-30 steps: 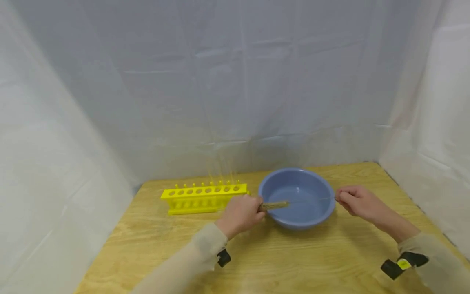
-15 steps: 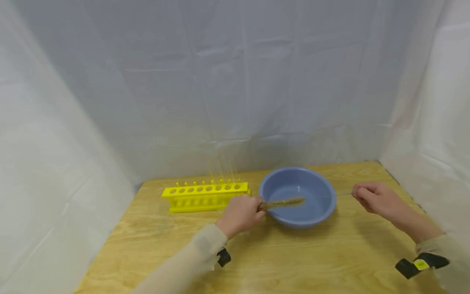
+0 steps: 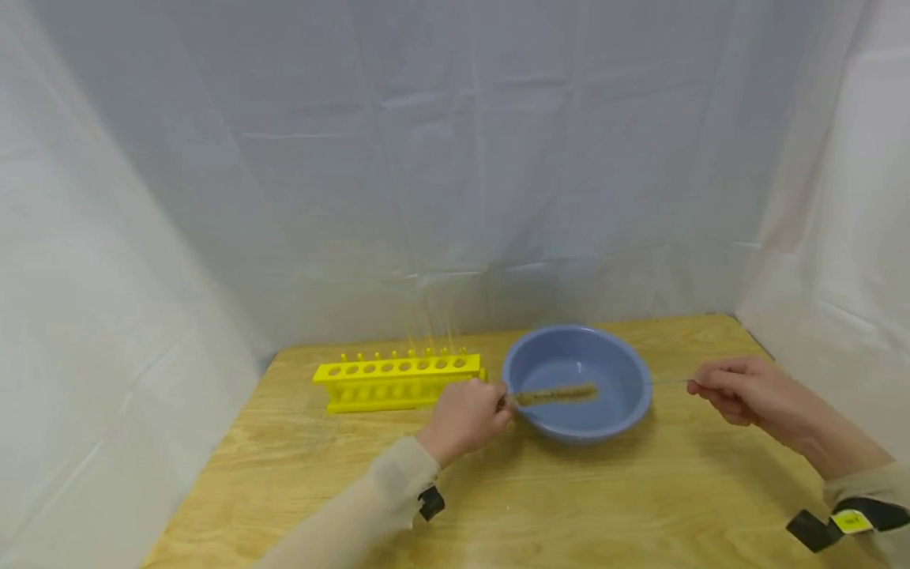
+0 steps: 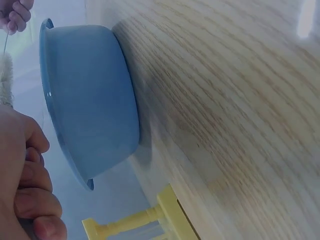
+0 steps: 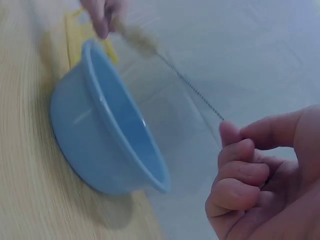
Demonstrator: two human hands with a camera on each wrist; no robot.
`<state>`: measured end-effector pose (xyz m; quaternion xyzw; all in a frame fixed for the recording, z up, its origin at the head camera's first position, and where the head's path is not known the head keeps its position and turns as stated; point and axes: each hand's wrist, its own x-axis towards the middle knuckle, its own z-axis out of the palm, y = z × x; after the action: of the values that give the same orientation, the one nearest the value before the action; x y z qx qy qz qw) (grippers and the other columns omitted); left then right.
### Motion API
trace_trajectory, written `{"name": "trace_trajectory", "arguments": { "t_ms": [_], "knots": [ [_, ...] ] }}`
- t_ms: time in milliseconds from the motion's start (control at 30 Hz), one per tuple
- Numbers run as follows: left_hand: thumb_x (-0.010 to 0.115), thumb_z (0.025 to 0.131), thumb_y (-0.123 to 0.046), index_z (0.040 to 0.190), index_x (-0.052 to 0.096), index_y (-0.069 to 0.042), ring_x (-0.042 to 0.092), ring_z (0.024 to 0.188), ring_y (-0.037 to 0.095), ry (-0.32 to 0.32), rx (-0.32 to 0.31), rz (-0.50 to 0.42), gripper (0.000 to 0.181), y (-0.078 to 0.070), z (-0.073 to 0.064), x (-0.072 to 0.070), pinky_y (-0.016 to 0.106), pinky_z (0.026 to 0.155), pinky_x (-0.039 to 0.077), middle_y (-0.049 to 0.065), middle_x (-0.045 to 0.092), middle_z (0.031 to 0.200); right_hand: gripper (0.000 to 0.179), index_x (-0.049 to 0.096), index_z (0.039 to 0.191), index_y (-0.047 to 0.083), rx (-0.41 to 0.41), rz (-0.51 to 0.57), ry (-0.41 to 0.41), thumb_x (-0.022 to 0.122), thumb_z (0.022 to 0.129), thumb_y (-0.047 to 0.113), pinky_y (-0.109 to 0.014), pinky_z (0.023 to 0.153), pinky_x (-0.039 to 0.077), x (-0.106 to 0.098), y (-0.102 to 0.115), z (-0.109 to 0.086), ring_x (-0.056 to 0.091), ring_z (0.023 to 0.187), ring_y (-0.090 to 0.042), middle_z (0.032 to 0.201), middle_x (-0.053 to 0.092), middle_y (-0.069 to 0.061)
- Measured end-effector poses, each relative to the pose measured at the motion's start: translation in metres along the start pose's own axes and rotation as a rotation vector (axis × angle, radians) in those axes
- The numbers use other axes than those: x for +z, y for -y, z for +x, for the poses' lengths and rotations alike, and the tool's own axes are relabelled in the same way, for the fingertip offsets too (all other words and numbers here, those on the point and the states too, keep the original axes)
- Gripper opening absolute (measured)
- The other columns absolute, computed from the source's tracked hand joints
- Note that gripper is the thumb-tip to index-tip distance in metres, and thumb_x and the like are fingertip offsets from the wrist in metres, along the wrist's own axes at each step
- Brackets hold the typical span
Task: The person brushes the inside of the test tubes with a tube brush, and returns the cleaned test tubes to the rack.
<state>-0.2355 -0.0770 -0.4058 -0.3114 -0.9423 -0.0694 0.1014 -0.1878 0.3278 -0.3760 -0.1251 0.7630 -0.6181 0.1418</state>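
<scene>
While the left hand curls its fingers closed round something largely hidden, probably a tube, and the right hand pinches the wire of the brush over the bowl near the far edge of the tabletop, each stroke should run straight.

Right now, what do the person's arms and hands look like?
Pale beige sleeves, left sleeve and right sleeve; bare, ungloved left hand and right hand. Black blocky device at the left wrist; black strapped device at the right, with yellow label, text unreadable.
</scene>
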Motion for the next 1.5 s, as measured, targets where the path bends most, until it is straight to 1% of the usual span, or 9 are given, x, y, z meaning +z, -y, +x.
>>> {"name": "trace_trajectory", "arguments": {
  "t_ms": [67,167,300,433,567,700,867,1233,1500],
  "knots": [
    [0.06,0.097,-0.032,0.073,0.059,-0.023,0.04,0.044,0.0,-0.006,-0.001,0.01,0.026,0.0,0.0,-0.001,0.018,0.039,0.033,-0.014,0.049,0.056,0.03,0.073,0.099,0.013,0.033,0.028,0.048,0.044,0.108,0.018,-0.039,0.055,0.02,-0.003,0.001,0.0,0.021,0.056,-0.022,0.07,0.052,0.008],
    [0.059,0.097,-0.031,0.07,0.056,-0.023,0.038,0.043,0.001,-0.014,0.001,0.022,0.028,0.0,0.002,-0.001,0.018,0.038,0.032,-0.013,0.048,0.055,0.031,0.072,0.099,0.015,0.024,0.02,0.073,0.043,0.108,0.015,-0.039,0.054,0.02,-0.005,0.004,0.0,0.02,0.056,-0.023,0.069,0.048,0.009],
    [0.059,0.097,-0.031,0.07,0.055,-0.022,0.037,0.043,0.001,-0.02,0.004,0.022,0.028,-0.001,0.004,-0.001,0.018,0.038,0.031,-0.012,0.048,0.055,0.03,0.07,0.102,0.012,-0.02,-0.048,0.045,0.042,0.109,0.015,-0.039,0.052,0.021,-0.006,0.01,-0.001,0.018,0.055,-0.026,0.066,0.041,0.007],
    [0.059,0.097,-0.031,0.072,0.056,-0.022,0.038,0.043,0.001,-0.009,0.0,0.017,0.027,-0.003,0.004,-0.004,0.018,0.039,0.031,-0.012,0.048,0.055,0.031,0.068,0.107,0.003,-0.103,-0.213,-0.099,0.044,0.109,0.022,-0.036,0.049,0.031,0.002,0.011,-0.002,0.029,0.052,-0.025,0.064,0.04,0.002],
    [0.059,0.096,-0.032,0.07,0.054,-0.023,0.038,0.043,0.001,0.005,-0.002,0.0,0.028,-0.006,0.004,-0.005,0.019,0.039,0.032,-0.012,0.048,0.055,0.026,0.067,0.104,-0.002,-0.292,-0.414,-0.25,0.047,0.107,0.014,-0.031,0.048,0.038,0.011,0.003,-0.002,0.04,0.051,-0.018,0.063,0.045,0.0],
    [0.058,0.097,-0.031,0.069,0.052,-0.024,0.038,0.044,0.001,0.009,-0.003,-0.019,0.03,-0.006,0.005,-0.005,0.019,0.04,0.031,-0.012,0.047,0.055,0.02,0.068,0.098,-0.003,-0.432,-0.466,-0.33,0.05,0.104,0.002,-0.027,0.049,0.04,0.017,-0.005,0.002,0.046,0.055,-0.011,0.068,0.055,0.004],
    [0.058,0.096,-0.031,0.069,0.051,-0.023,0.038,0.046,0.003,0.024,-0.003,-0.029,0.029,-0.007,0.006,-0.006,0.021,0.042,0.032,-0.01,0.047,0.056,0.019,0.069,0.095,-0.002,-0.479,-0.437,-0.379,0.052,0.102,-0.001,-0.024,0.049,0.042,0.02,-0.008,0.004,0.052,0.058,-0.006,0.072,0.062,0.009],
    [0.061,0.096,-0.034,0.071,0.055,-0.023,0.041,0.047,0.004,0.065,-0.035,-0.019,0.028,-0.012,0.009,-0.007,0.023,0.045,0.033,-0.011,0.05,0.057,0.019,0.07,0.093,-0.002,-0.535,-0.411,-0.413,0.053,0.099,-0.006,-0.022,0.05,0.045,0.026,-0.005,0.007,0.057,0.061,-0.005,0.075,0.066,0.011],
    [0.064,0.094,-0.038,0.071,0.055,-0.022,0.048,0.049,0.006,0.079,-0.01,0.001,0.03,-0.029,0.016,-0.009,0.025,0.046,0.038,-0.009,0.053,0.058,0.02,0.07,0.092,0.006,-0.584,-0.442,-0.286,0.055,0.099,-0.005,-0.025,0.048,0.04,0.058,-0.009,0.023,0.049,0.056,-0.008,0.068,0.057,0.003]
  ]
}}
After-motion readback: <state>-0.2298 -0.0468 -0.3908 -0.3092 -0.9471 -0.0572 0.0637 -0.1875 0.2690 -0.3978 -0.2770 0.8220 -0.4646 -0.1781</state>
